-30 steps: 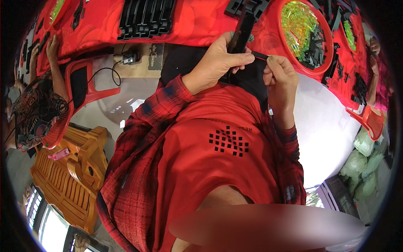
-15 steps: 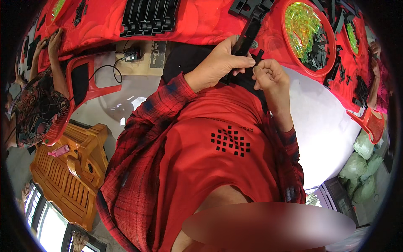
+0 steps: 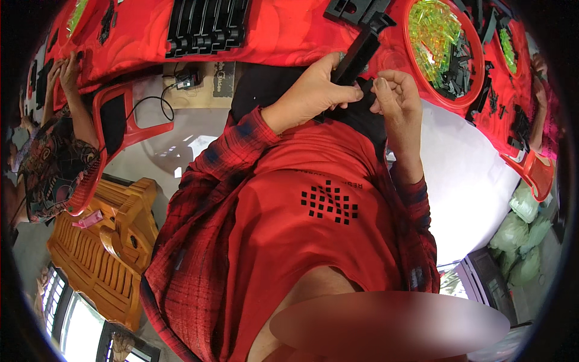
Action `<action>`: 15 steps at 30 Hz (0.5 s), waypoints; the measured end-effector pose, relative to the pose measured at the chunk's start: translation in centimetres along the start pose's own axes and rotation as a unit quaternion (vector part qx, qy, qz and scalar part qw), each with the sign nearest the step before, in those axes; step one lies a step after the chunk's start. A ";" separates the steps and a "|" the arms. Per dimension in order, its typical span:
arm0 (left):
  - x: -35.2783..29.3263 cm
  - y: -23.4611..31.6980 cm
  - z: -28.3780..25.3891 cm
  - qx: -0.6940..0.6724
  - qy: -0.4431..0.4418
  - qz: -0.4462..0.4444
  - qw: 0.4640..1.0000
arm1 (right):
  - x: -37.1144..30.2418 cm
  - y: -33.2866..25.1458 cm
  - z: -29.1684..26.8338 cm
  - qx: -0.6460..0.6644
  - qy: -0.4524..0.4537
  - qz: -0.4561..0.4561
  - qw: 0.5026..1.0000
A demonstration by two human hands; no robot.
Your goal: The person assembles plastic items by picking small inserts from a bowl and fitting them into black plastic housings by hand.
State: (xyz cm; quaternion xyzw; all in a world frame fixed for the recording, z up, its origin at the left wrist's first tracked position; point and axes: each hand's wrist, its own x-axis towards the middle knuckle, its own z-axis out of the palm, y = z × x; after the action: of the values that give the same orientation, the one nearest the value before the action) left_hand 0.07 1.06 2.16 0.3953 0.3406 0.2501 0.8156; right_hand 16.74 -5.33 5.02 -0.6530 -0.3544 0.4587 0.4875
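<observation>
While the person's left hand point(image 3: 325, 90) is gripping a long black part point(image 3: 358, 58) — pointing up and rightward, away from the body — the right hand point(image 3: 397, 99) is hovering just beside its lower end, curled, and whether it is pinching anything one cannot tell. Beyond them, on a red-covered table point(image 3: 289, 36), black ridged parts point(image 3: 208, 27) are lying leftward, and a red basin point(image 3: 480, 57) is holding yellow-green pieces point(image 3: 429, 36) and black strips point(image 3: 458, 75) rightward.

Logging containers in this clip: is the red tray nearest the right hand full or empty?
Not empty: the tray holds yellow-green pieces and black pieces. From above, I cannot tell how full.
</observation>
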 end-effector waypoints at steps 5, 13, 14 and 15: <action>0.6 -1.1 -0.7 0.018 -0.024 -0.046 0.999 | 1.0 0.5 -1.1 -0.088 -0.075 0.000 0.993; 1.6 -2.7 -2.5 -0.157 -0.078 -0.115 0.978 | 2.8 -0.8 -0.9 0.057 0.031 0.008 0.998; 1.7 -2.8 -2.4 -0.175 -0.066 -0.130 0.974 | 2.9 -0.5 -0.6 0.056 0.032 0.010 0.998; 1.8 -2.9 -2.3 -0.176 -0.065 -0.131 0.973 | 3.2 0.0 -0.3 0.067 0.023 0.006 0.997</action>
State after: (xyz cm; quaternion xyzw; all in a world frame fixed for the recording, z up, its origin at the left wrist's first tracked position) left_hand -0.08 1.67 -1.89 0.2133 0.2863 0.1703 0.9185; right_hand 18.06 -2.51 4.22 -0.6314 -0.3079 0.4693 0.5351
